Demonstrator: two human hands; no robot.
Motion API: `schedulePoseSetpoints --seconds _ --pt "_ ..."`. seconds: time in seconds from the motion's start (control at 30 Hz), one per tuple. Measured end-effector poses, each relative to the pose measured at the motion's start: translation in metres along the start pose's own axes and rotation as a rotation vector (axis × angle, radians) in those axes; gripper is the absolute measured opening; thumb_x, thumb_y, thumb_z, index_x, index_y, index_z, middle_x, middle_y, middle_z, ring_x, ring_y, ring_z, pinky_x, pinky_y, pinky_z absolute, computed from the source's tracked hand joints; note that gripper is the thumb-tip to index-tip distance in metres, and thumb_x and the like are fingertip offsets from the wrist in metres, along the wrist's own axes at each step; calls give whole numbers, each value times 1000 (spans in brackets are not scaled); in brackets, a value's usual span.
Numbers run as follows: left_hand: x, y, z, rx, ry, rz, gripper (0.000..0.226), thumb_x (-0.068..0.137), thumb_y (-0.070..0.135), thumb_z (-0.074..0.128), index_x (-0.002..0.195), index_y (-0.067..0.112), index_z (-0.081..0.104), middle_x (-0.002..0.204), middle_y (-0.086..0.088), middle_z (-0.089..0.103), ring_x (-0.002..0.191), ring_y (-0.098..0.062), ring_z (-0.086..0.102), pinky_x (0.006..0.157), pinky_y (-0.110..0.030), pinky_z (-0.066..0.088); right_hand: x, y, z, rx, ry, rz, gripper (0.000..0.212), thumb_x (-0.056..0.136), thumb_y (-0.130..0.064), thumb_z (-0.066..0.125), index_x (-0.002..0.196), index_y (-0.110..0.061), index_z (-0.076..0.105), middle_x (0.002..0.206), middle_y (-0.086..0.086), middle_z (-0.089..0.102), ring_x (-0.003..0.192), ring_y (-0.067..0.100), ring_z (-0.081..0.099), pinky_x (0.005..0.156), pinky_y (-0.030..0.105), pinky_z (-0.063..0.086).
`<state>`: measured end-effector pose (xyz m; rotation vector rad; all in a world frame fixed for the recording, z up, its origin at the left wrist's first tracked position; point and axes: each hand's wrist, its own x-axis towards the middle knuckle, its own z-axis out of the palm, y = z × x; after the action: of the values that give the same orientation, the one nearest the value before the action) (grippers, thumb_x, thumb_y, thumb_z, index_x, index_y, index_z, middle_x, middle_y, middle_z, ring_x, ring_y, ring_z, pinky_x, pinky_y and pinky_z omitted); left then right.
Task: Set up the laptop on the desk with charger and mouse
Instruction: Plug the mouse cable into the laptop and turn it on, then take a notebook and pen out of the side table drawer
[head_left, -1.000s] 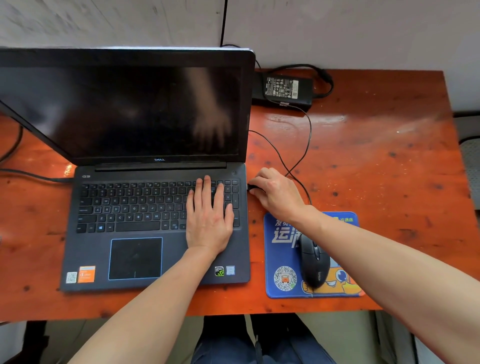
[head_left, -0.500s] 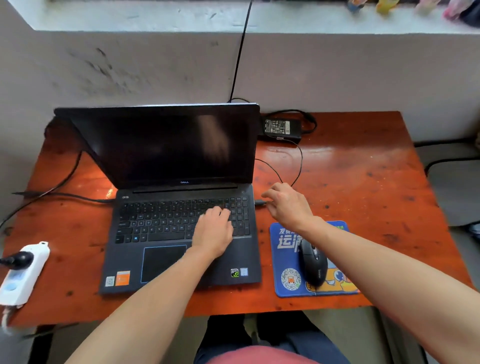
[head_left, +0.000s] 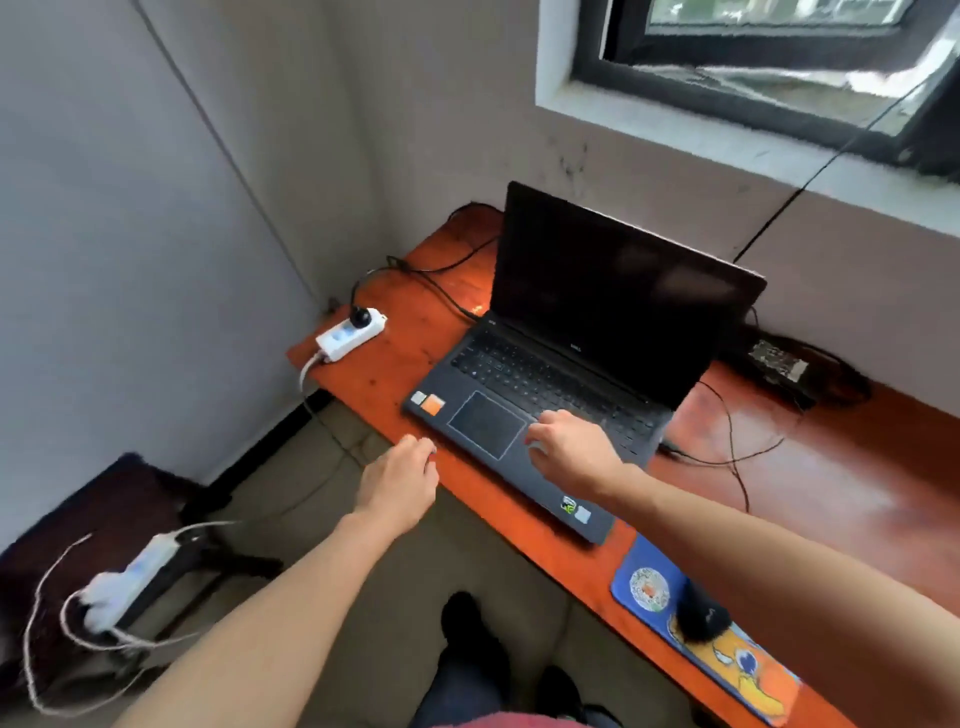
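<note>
Resting open on desk (head_left: 857, 483) — laptop (head_left: 561, 384); mouse (head_left: 701, 616) near right. Right hand (head_left: 571, 452) loosely curled on palmrest, left hand (head_left: 400, 480) relaxed, both holding nothing. Risk — forearm snagging loose charger cable (head_left: 732, 447).

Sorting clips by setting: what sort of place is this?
Probably a plain home or dorm room corner: a wooden desk against bare walls, a window above it, and a power strip feeding the laptop.

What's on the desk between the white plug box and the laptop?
Just bare orange desk between the white power strip and the laptop. Farther back, black cables cross that gap. The head view shows this.
</note>
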<state>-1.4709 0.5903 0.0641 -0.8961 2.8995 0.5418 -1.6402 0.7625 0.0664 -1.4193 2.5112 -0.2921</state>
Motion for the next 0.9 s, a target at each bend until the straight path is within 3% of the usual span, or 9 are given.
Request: schedulePoseSetpoints --seconds 0.07,0.27,0.4,0.57,0.7,0.9 --pt "-14 -17 -4 2 27 -47 25 96 27 43 115 19 58 113 -1 57 98 -26 60 79 -34 45 7 -19 0 8 18 -45 24 93 -27 45 103 -21 66 105 2 60 105 24 55 74 35 51" --pt "-125 -120 -52 -18 257 -369 24 94 25 46 113 17 59 113 -3 59 99 -28 62 77 -36 47 49 -176 2 -18 45 -496 24 91 -28 48 101 -17 67 101 3 61 102 24 57 73 36 50" --pt "-213 -192 -67 -31 351 -587 23 92 24 50 110 17 61 111 -2 61 100 -29 62 76 -38 47 56 -289 27 -28 -34 -726 24 91 -28 49 102 -15 66 104 5 61 103 27 57 73 38 51" --pt "-312 -267 -74 -30 381 -770 20 91 24 49 106 19 61 108 -1 63 94 -28 63 72 -35 48 51 -405 71 -37 -101 -888 24 92 -28 47 103 -19 66 104 3 61 100 27 57 71 35 50" --pt "-413 -329 -82 -44 411 -1014 20 92 22 46 106 17 59 107 -1 63 92 -24 62 75 -35 51 24 -526 112 -54 -175 -1090 23 92 -29 49 103 -19 67 104 4 61 98 29 58 65 32 41" --pt "-535 -376 -75 -93 439 -1292 24 93 25 45 111 19 59 110 0 62 96 -23 62 74 -31 47 -20 -668 158 -95 -320 -1389 31 93 -33 48 119 -23 62 115 2 59 109 26 56 76 33 45"
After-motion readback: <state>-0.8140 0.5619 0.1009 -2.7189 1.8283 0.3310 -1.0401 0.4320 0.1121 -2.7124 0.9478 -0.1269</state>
